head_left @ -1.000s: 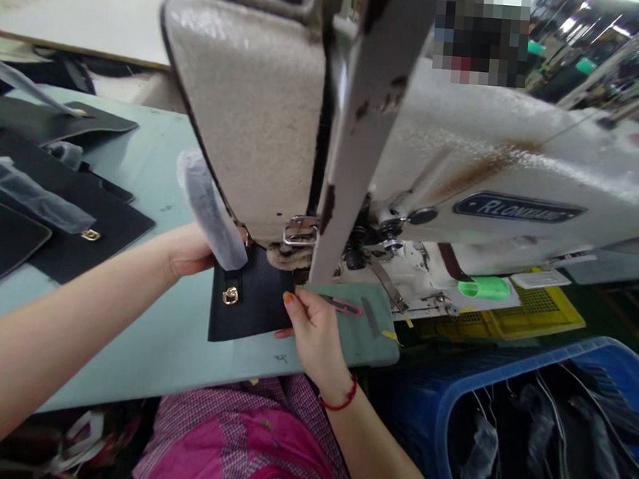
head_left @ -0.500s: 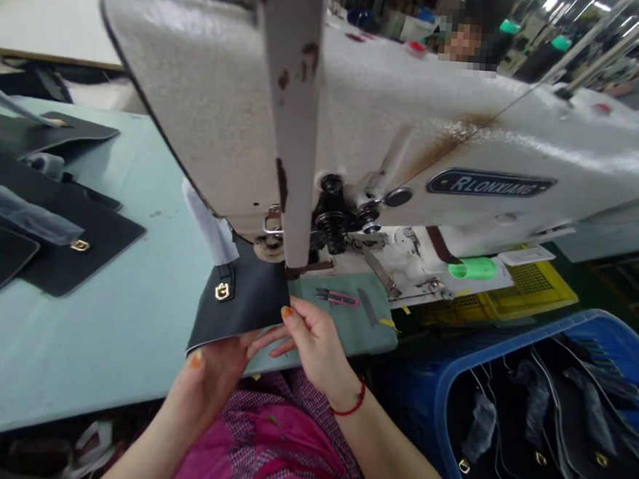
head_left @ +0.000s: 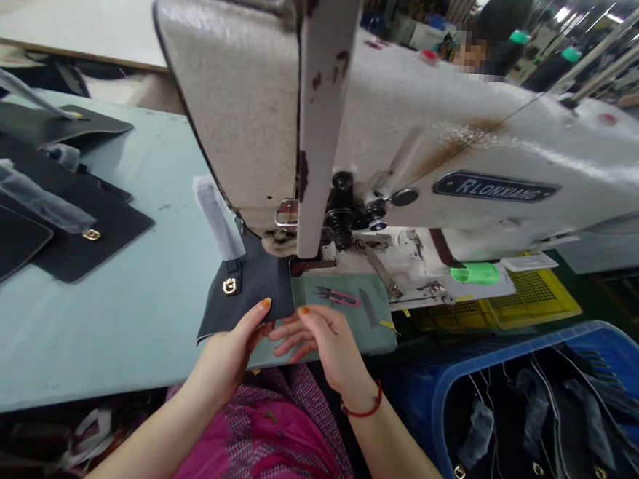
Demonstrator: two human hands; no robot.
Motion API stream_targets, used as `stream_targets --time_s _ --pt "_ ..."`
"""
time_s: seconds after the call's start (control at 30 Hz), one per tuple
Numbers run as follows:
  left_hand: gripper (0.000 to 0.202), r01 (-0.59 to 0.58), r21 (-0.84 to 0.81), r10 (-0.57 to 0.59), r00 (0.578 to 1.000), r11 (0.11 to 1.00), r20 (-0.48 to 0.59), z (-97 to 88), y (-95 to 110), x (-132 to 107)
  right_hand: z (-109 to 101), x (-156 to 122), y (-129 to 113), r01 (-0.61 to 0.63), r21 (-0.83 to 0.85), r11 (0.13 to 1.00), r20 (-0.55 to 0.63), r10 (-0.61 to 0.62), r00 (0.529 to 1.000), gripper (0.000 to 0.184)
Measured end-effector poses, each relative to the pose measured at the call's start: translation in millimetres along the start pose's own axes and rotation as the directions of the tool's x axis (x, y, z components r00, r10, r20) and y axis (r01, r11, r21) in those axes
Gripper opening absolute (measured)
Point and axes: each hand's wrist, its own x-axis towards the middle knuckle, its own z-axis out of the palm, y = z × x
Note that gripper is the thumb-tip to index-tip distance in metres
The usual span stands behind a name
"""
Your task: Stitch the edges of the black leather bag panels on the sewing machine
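A black leather panel point(head_left: 262, 283) with a gold buckle point(head_left: 230, 286) and a plastic-wrapped strap point(head_left: 219, 218) lies partly under the head of a sewing machine point(head_left: 241, 103). My left hand point(head_left: 235, 350) grips the panel's near edge, thumb on top and fingers underneath. At the near right corner, my right hand point(head_left: 323, 342) pinches the edge between thumb and forefinger, its other fingers spread. The machine hides the panel's far part.
Pink-handled thread snips point(head_left: 338, 297) lie on the table point(head_left: 143, 329) right of the panel. More black panels point(head_left: 84, 238) are at the left. On the right stands a blue basket point(head_left: 440, 394) holding similar pieces, near a yellow crate point(head_left: 528, 298). Another person sits behind the machine.
My left thumb has come from below the near edge onto the panel's top. The right hand stays at the corner. The whole view has shifted slightly.
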Motion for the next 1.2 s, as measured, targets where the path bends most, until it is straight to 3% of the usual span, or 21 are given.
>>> stream_targets --time_s 0.13,0.4,0.77,1.2 --pt "0.036 0.115 0.034 -0.116 0.993 0.993 0.023 -6.6 -0.2 5.0 2.6 11.1 -3.1 -0.044 -0.080 0.996 0.022 0.046 0.999 0.049" --pt "0.053 0.123 0.145 -0.159 0.948 0.982 0.274 -5.7 5.5 0.0 10.0 9.4 1.3 0.076 -0.164 0.984 -0.050 -0.086 0.995 0.038" --pt "0.047 0.153 0.111 -0.170 0.972 0.982 0.160 -4.9 10.5 -3.5 15.8 4.1 -2.8 0.137 -0.183 0.973 -0.115 -0.160 0.980 0.029" --pt "0.041 0.070 0.131 -0.097 0.972 0.989 0.215 -3.9 20.2 23.0 15.5 30.9 -4.9 0.162 -0.197 0.967 -0.124 -0.189 0.974 0.031"
